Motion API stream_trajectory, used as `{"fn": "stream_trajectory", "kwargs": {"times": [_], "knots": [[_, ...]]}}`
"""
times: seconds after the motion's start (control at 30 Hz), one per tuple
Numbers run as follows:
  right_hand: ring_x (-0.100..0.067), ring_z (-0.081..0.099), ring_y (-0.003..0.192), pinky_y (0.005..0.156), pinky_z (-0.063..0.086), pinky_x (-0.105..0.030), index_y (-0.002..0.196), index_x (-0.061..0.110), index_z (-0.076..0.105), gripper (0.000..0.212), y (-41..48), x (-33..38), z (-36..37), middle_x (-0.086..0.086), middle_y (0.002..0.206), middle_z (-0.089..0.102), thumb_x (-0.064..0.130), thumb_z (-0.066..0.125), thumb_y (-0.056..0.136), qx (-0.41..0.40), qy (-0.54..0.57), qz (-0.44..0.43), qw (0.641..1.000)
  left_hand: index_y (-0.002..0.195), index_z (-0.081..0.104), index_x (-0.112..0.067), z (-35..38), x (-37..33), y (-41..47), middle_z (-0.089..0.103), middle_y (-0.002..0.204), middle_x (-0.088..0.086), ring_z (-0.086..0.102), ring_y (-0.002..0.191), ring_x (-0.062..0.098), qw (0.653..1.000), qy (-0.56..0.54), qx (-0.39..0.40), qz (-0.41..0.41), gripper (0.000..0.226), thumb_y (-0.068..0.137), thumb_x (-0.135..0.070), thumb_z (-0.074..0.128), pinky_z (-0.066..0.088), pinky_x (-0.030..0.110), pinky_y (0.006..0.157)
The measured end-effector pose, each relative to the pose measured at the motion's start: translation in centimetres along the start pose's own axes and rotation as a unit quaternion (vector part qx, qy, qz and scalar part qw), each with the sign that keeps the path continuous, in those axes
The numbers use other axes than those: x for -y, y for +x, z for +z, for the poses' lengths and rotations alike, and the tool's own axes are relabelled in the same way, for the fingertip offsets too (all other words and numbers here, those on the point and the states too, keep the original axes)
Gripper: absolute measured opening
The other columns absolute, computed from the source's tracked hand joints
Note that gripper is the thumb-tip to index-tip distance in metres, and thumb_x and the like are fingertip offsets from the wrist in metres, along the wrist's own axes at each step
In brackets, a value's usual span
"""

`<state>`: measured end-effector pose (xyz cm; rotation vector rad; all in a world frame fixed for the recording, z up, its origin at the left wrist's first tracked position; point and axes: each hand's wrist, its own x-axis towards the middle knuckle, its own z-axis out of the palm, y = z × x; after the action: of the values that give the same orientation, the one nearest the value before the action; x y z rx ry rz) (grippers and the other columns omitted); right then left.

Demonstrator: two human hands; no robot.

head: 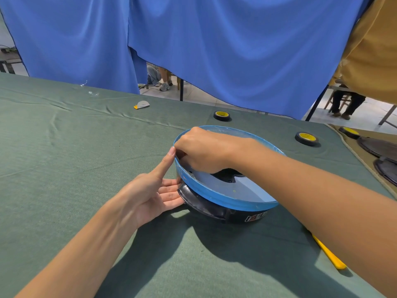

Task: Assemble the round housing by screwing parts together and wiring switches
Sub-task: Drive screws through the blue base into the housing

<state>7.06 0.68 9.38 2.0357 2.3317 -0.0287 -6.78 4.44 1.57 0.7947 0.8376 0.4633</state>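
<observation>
We see the round housing (225, 203) resting mid-table on green cloth (64, 168). Our left hand (154, 190), open, braces its left rim from outside. Our right hand (202, 150) curls inside the same spot, its grip hidden.

The left hand (150, 194) lies palm-up with fingers straight, their tips against the side of the round housing (225, 209), and its thumb (166, 163) raised straight up to meet the grip. The right hand (202, 149) arches knuckles-up with fingers curled down, pinching the housing's rim beside that thumb tip; its forearm crosses in from the right
</observation>
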Motion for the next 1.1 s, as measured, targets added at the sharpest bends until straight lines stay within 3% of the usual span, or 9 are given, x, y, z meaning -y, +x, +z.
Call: {"fn": "stream_trajectory", "kwargs": {"times": [0.1, 0.27, 0.5, 0.63, 0.73, 0.83, 0.97, 1.03, 1.1], "knots": [[-0.024, 0.060, 0.076, 0.070, 0.054, -0.046, 0.064, 0.023, 0.050, 0.030, -0.2, 0.0, 0.0, -0.005, 0.080, 0.061, 0.012, 0.052, 0.091, -0.012, 0.012, -0.008, 1.000, 0.108, 0.061, 0.010, 0.0, 0.0, -0.1, 0.072, 0.107, 0.025, 0.074, 0.089, 0.032, 1.000, -0.002, 0.002, -0.002, 0.090, 0.051, -0.056, 0.081, 0.063, 0.041, 0.065], [-0.020, 0.064, 0.082, 0.074, 0.056, -0.043, 0.088, 0.015, 0.072, 0.016, -0.4, -0.3, -0.2, -0.002, 0.086, 0.068, 0.006, 0.059, 0.088, -0.013, 0.052, -0.013, 0.998, 0.108, 0.060, 0.011, -0.1, 0.0, -0.1, 0.072, 0.104, 0.024, 0.074, 0.090, 0.032, 1.000, -0.002, 0.001, -0.004, 0.089, 0.053, -0.056, 0.080, 0.063, 0.040, 0.067], [-0.027, 0.064, 0.075, 0.071, 0.054, -0.047, 0.076, 0.012, 0.069, 0.022, -0.2, -0.2, 0.3, -0.009, 0.078, 0.066, 0.009, 0.053, 0.091, -0.014, 0.022, -0.018, 0.999, 0.111, 0.059, 0.011, -0.2, 0.0, 0.0, 0.072, 0.107, 0.025, 0.073, 0.093, 0.033, 1.000, -0.002, -0.001, -0.009, 0.087, 0.059, -0.055, 0.080, 0.063, 0.041, 0.072], [-0.018, 0.061, 0.071, 0.068, 0.055, -0.040, 0.070, 0.018, 0.067, 0.024, -0.4, 0.0, -0.2, -0.001, 0.075, 0.065, 0.009, 0.056, 0.089, -0.012, 0.032, -0.009, 0.999, 0.113, 0.060, 0.009, -0.3, 0.1, 0.1, 0.071, 0.109, 0.024, 0.073, 0.095, 0.032, 1.000, -0.006, 0.006, -0.011, 0.086, 0.060, -0.055, 0.080, 0.063, 0.040, 0.071], [-0.014, 0.060, 0.074, 0.068, 0.053, -0.031, 0.082, 0.016, 0.070, 0.016, -0.7, 0.0, -0.3, 0.001, 0.080, 0.066, 0.006, 0.059, 0.089, -0.016, 0.051, -0.020, 0.998, 0.113, 0.060, 0.009, -0.2, 0.1, 0.0, 0.071, 0.110, 0.024, 0.073, 0.096, 0.032, 1.000, -0.004, 0.006, -0.009, 0.087, 0.058, -0.055, 0.080, 0.063, 0.041, 0.071], [-0.018, 0.063, 0.078, 0.073, 0.056, -0.038, 0.091, 0.013, 0.074, 0.017, -0.6, 0.0, 0.0, -0.003, 0.087, 0.069, 0.005, 0.059, 0.089, -0.022, 0.049, -0.020, 0.998, 0.112, 0.061, 0.009, -0.2, 0.2, 0.1, 0.071, 0.108, 0.024, 0.074, 0.093, 0.032, 1.000, -0.006, 0.006, -0.004, 0.086, 0.057, -0.054, 0.081, 0.063, 0.041, 0.070], [-0.027, 0.063, 0.076, 0.068, 0.054, -0.044, 0.075, 0.015, 0.067, 0.019, -0.1, 0.1, 0.7, -0.007, 0.078, 0.065, 0.006, 0.055, 0.088, -0.025, 0.002, -0.009, 1.000, 0.115, 0.060, 0.009, -0.3, 0.2, 0.4, 0.070, 0.112, 0.024, 0.072, 0.098, 0.032, 1.000, 0.000, 0.010, -0.005, 0.086, 0.061, -0.056, 0.079, 0.060, 0.042, 0.077], [-0.026, 0.061, 0.070, 0.056, 0.048, -0.037, 0.061, 0.019, 0.059, 0.031, -0.2, 0.2, 1.1, -0.003, 0.068, 0.058, 0.009, 0.054, 0.091, -0.036, 0.001, 0.014, 0.999, 0.115, 0.060, 0.009, -0.4, 0.2, 0.5, 0.070, 0.112, 0.024, 0.072, 0.098, 0.032, 1.000, 0.001, 0.012, -0.005, 0.084, 0.064, -0.056, 0.079, 0.062, 0.042, 0.075], [-0.022, 0.056, 0.065, 0.052, 0.041, -0.032, 0.066, 0.015, 0.063, 0.031, -0.6, 0.0, 1.4, -0.001, 0.065, 0.055, 0.015, 0.053, 0.096, -0.045, 0.023, 0.030, 0.998, 0.114, 0.060, 0.009, -0.5, 0.2, 0.6, 0.071, 0.110, 0.025, 0.073, 0.095, 0.032, 1.000, 0.001, 0.011, -0.007, 0.084, 0.064, -0.055, 0.080, 0.062, 0.042, 0.073]]}}
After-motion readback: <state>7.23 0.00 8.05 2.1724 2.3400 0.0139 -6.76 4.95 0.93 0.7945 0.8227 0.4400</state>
